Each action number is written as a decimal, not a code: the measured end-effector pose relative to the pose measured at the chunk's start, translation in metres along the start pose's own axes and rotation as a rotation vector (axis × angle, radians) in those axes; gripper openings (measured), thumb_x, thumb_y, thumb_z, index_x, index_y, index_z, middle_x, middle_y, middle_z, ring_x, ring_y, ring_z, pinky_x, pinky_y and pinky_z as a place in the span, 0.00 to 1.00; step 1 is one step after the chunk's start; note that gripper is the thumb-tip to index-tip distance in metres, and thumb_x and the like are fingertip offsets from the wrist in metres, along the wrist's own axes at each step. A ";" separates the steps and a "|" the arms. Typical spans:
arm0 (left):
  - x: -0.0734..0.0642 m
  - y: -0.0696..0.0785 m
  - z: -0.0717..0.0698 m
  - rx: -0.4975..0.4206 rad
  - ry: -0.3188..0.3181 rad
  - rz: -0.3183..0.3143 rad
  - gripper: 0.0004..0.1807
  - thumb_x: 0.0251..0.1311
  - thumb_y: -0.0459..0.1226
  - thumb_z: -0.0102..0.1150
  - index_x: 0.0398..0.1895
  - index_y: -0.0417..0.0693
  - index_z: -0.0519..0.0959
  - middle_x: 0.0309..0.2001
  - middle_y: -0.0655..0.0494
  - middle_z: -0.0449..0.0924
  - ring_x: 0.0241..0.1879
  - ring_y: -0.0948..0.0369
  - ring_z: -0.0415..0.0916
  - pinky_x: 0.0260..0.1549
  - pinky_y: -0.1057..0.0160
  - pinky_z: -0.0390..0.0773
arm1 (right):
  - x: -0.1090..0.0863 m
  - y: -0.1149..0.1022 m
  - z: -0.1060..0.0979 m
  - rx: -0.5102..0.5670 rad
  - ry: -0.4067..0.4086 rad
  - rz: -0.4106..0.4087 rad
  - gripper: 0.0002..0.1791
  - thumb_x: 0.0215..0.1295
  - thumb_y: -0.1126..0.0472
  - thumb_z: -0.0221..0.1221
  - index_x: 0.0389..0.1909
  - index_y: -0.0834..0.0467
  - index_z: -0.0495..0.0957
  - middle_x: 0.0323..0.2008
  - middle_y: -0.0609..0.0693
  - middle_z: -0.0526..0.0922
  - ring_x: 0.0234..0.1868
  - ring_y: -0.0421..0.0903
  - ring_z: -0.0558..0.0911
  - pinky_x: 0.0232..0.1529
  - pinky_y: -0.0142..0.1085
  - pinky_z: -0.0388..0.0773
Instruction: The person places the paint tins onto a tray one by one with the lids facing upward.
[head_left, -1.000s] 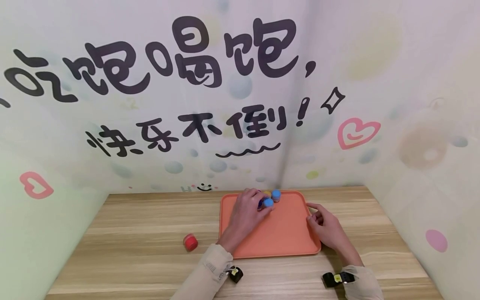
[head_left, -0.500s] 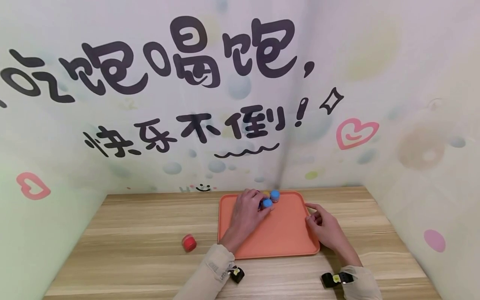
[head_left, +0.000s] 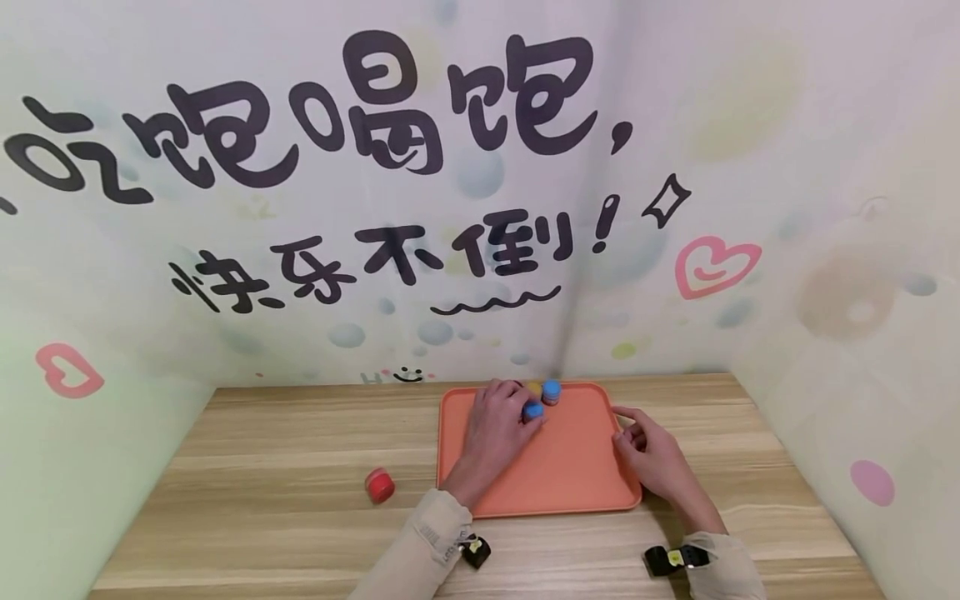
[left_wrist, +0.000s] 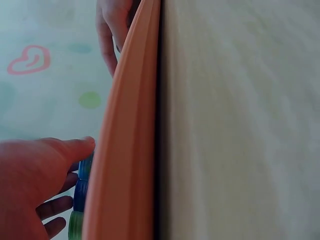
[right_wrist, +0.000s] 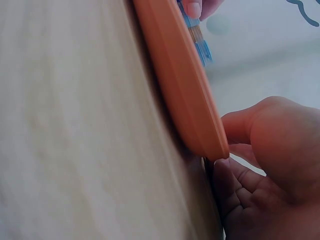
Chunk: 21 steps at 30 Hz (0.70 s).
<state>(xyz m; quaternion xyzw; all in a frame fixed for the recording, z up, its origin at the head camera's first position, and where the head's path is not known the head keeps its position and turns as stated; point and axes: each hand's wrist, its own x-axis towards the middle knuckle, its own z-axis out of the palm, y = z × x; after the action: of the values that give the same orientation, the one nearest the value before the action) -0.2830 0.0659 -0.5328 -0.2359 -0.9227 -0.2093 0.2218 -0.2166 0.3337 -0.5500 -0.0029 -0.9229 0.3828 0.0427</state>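
My left hand [head_left: 498, 421] reaches over the orange tray [head_left: 570, 475] and holds a small blue-lidded jar [head_left: 532, 411] between thumb and fingers. In the left wrist view a dark blue jar [left_wrist: 80, 195] and a green jar [left_wrist: 75, 225] stand in a row by those fingers, partly hidden by the tray's rim. Behind the held jar are a yellow-lidded jar [head_left: 535, 389] and another blue-lidded jar [head_left: 551, 392]. My right hand [head_left: 654, 454] grips the tray's right rim, its thumb above and fingers below.
A red jar [head_left: 380, 485] lies on the wooden table [head_left: 300, 442], left of the tray. A printed white wall [head_left: 480, 333] stands close behind the tray, with side walls left and right. Each wrist wears a black camera.
The blue-lidded jar in my left hand has shifted slightly toward me, and the left fingers have moved a little over it. The right hand stays on the tray's rim.
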 end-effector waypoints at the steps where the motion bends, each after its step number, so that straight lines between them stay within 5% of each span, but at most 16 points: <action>1: 0.001 0.001 0.000 0.001 -0.010 -0.007 0.19 0.54 0.54 0.73 0.43 0.55 0.86 0.43 0.61 0.83 0.47 0.58 0.76 0.49 0.56 0.76 | 0.000 0.000 0.000 0.000 0.002 -0.001 0.23 0.73 0.60 0.58 0.68 0.53 0.70 0.35 0.50 0.78 0.33 0.43 0.76 0.32 0.30 0.75; 21: 0.005 0.005 0.003 0.047 0.025 -0.037 0.15 0.51 0.55 0.74 0.36 0.61 0.82 0.39 0.64 0.82 0.40 0.59 0.71 0.49 0.55 0.72 | -0.001 -0.001 -0.002 0.005 -0.002 -0.008 0.24 0.73 0.61 0.58 0.68 0.54 0.70 0.34 0.50 0.78 0.32 0.42 0.76 0.31 0.30 0.74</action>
<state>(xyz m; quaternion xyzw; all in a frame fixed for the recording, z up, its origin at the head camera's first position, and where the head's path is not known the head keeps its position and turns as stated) -0.2853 0.0728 -0.5315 -0.2109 -0.9288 -0.1945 0.2348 -0.2155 0.3341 -0.5481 0.0014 -0.9219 0.3849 0.0434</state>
